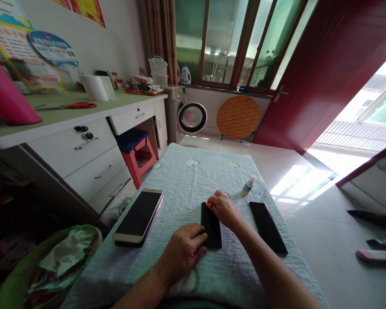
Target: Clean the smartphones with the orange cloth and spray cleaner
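Observation:
A black smartphone (215, 234) lies flat on the cloth-covered table in front of me. My left hand (184, 249) grips its left edge near the lower half, fingers curled onto the screen. Over the phone's top end, my right hand (224, 209) pinches a small orange thing (209, 205) against the glass; most of it is hidden by the fingers. To the right lies another black phone (268, 227). A small spray bottle (248, 186) stands behind that one. On the left, a gold-framed phone (140, 214) rests on top of a small stack.
A pale blue quilted cloth (193, 180) covers the table. At lower left stands a green bin (94, 240) with crumpled tissue. Beyond are a white desk (93, 150), a red stool (138, 161), a washing machine with its door open (193, 117) and a round wooden tabletop (238, 116).

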Action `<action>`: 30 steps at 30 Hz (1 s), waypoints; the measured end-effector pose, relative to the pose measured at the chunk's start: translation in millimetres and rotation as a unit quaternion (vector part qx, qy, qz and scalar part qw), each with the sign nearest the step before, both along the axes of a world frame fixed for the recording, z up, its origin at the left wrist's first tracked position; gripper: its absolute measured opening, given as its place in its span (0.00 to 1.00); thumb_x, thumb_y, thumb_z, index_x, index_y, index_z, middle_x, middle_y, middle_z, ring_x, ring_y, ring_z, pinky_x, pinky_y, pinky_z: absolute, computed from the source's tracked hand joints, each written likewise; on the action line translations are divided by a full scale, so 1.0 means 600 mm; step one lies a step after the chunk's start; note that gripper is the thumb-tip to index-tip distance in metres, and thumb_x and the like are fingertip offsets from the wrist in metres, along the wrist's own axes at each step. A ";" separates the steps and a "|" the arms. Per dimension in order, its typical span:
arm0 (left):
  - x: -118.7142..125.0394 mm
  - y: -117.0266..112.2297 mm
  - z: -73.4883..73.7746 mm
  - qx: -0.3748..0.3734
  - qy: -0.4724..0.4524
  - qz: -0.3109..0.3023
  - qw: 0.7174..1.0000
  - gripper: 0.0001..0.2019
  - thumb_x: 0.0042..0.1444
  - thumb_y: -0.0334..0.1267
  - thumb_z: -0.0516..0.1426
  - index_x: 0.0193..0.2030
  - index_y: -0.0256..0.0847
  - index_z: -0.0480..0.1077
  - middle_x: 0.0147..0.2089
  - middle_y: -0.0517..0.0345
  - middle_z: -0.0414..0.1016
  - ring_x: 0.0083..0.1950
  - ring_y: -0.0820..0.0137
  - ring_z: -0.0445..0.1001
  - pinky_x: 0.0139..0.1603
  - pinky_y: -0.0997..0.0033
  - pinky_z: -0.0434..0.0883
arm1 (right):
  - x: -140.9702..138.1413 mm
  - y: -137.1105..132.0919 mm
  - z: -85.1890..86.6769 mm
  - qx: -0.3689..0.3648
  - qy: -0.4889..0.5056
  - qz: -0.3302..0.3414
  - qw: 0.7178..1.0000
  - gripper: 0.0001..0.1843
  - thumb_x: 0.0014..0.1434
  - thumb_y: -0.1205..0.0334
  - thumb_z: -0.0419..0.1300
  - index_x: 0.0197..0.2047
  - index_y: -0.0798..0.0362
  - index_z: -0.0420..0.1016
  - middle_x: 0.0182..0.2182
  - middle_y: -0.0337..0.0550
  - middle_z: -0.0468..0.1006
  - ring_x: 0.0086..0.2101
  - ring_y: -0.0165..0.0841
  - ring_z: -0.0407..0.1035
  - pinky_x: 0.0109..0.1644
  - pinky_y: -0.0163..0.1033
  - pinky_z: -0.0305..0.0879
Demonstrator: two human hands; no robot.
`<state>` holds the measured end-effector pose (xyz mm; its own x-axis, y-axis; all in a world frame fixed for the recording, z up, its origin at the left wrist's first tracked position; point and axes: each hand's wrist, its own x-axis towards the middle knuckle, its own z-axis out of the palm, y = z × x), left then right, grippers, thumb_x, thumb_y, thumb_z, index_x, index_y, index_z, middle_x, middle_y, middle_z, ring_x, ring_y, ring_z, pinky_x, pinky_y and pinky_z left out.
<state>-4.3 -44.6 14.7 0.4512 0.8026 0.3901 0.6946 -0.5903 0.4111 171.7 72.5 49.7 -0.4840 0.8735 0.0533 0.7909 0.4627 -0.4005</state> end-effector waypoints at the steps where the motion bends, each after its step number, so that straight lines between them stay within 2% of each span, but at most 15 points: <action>1: 0.000 0.000 0.000 -0.002 -0.002 -0.002 1.000 0.14 0.56 0.33 0.63 0.50 0.41 0.75 0.52 0.50 0.76 0.53 0.57 0.75 0.55 0.54 0.74 | -0.006 0.002 -0.002 0.008 -0.008 0.003 1.000 0.12 0.63 0.70 0.54 0.37 0.52 0.80 0.37 0.44 0.71 0.39 0.32 0.66 0.41 0.34 0.58; 7: 0.000 0.001 -0.002 -0.008 -0.014 0.004 1.000 0.13 0.57 0.34 0.62 0.50 0.41 0.74 0.53 0.51 0.76 0.53 0.57 0.74 0.54 0.53 0.73 | -0.027 -0.016 -0.008 0.020 -0.041 0.070 0.996 0.12 0.65 0.67 0.53 0.40 0.50 0.80 0.39 0.42 0.71 0.34 0.29 0.66 0.35 0.33 0.55; 13: 0.004 0.001 0.001 0.008 -0.023 0.006 1.000 0.11 0.56 0.34 0.64 0.46 0.40 0.73 0.50 0.52 0.76 0.54 0.57 0.72 0.56 0.53 0.71 | -0.024 -0.041 0.006 0.007 -0.068 0.127 0.990 0.10 0.63 0.66 0.56 0.38 0.49 0.80 0.41 0.41 0.70 0.32 0.28 0.62 0.33 0.34 0.51; 16: 0.006 0.000 0.003 0.013 0.005 0.019 1.000 0.07 0.55 0.35 0.64 0.40 0.40 0.73 0.46 0.53 0.76 0.49 0.57 0.72 0.51 0.53 0.73 | -0.020 -0.057 0.015 -0.012 -0.071 0.156 0.985 0.09 0.62 0.65 0.57 0.36 0.49 0.80 0.39 0.40 0.68 0.31 0.27 0.60 0.31 0.35 0.48; 19: 0.006 -0.002 0.002 0.038 0.043 0.024 0.998 0.07 0.55 0.34 0.64 0.41 0.41 0.74 0.45 0.54 0.76 0.44 0.57 0.72 0.43 0.53 0.74 | -0.019 -0.066 0.021 -0.028 -0.078 0.172 0.982 0.09 0.61 0.64 0.58 0.34 0.49 0.80 0.39 0.39 0.67 0.30 0.26 0.58 0.29 0.35 0.46; 24: 0.005 -0.002 0.000 0.077 0.040 -0.001 0.996 0.11 0.55 0.30 0.63 0.45 0.41 0.74 0.48 0.54 0.76 0.47 0.57 0.72 0.45 0.54 0.74 | -0.029 -0.041 0.021 -0.006 -0.092 0.150 0.984 0.10 0.62 0.64 0.57 0.35 0.49 0.80 0.41 0.41 0.69 0.34 0.29 0.62 0.32 0.35 0.51; 30: 0.005 0.000 -0.007 0.070 0.024 -0.008 0.997 0.08 0.58 0.30 0.61 0.44 0.41 0.73 0.46 0.55 0.78 0.48 0.58 0.73 0.47 0.55 0.74 | -0.047 0.010 0.018 0.023 -0.121 0.114 0.986 0.12 0.64 0.65 0.54 0.39 0.50 0.80 0.44 0.46 0.69 0.41 0.33 0.66 0.41 0.36 0.59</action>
<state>-1.3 -44.4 10.6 0.4847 0.7341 0.4755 0.7009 -0.6512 0.2909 143.4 78.2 60.3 -0.6715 0.7392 -0.0511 0.7335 0.6534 -0.1873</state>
